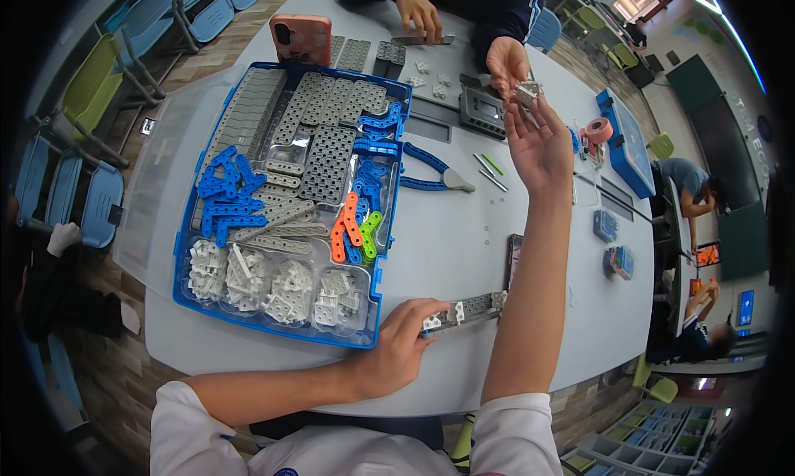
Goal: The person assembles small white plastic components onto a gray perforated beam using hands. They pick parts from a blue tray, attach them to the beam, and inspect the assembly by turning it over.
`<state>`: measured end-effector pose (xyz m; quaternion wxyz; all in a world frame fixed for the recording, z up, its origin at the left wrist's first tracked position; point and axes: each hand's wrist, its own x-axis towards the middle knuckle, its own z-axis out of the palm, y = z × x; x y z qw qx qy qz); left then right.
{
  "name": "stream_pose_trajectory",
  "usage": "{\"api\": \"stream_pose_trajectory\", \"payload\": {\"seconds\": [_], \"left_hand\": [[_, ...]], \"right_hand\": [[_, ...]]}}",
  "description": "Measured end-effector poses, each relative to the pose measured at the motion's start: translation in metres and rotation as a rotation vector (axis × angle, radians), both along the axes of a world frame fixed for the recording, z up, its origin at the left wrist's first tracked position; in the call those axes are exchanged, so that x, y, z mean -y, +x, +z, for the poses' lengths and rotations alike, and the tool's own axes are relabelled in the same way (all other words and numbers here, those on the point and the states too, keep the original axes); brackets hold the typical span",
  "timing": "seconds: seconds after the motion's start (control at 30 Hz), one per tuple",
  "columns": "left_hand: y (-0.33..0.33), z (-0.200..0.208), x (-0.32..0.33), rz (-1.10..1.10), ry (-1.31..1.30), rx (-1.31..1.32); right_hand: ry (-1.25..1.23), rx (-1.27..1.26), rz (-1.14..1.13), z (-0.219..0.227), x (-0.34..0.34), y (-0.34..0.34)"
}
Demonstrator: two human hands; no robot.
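My left hand (399,348) is closed around the near end of a grey perforated beam (476,308) with white connectors on it, low over the table's front edge. Stretched far forward, my right hand (537,141) is palm up with its fingers extended. At its fingertips is a small cluster of whitish connector pieces (528,93), which a co-worker's hand (507,64) also meets. I cannot make out whose fingers bear the cluster. That person's other hand (420,14) rests on a dark grey strip (422,40).
A blue-rimmed parts case (374,304) fills the table's left, holding beams, plates and white connectors. Blue-handled pliers (435,170) lie beside it. A pink phone (302,39) stands behind. A grey box-shaped device (482,112), a blue case (625,145) and pink tape roll (597,130) are farther right.
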<state>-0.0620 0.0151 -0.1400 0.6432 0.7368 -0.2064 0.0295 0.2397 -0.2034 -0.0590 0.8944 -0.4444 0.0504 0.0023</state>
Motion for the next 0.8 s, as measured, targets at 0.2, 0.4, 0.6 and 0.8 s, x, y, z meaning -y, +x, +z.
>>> {"api": "stream_pose_trajectory", "payload": {"seconds": [0.2, 0.4, 0.6, 0.8], "left_hand": [[0.001, -0.001, 0.0, 0.002, 0.003, 0.006], [0.001, -0.002, 0.002, 0.043, 0.047, 0.046], [-0.001, -0.001, -0.002, 0.035, 0.213, 0.086], [-0.002, 0.002, -0.005, 0.011, 0.329, 0.133]], "right_hand": [[0.231, 0.008, 0.048, -0.001, 0.003, 0.0], [0.303, 0.048, -0.017, 0.005, 0.008, -0.02], [0.285, 0.105, -0.002, 0.014, 0.016, -0.072], [0.271, 0.064, 0.005, 0.006, 0.014, -0.111]]}}
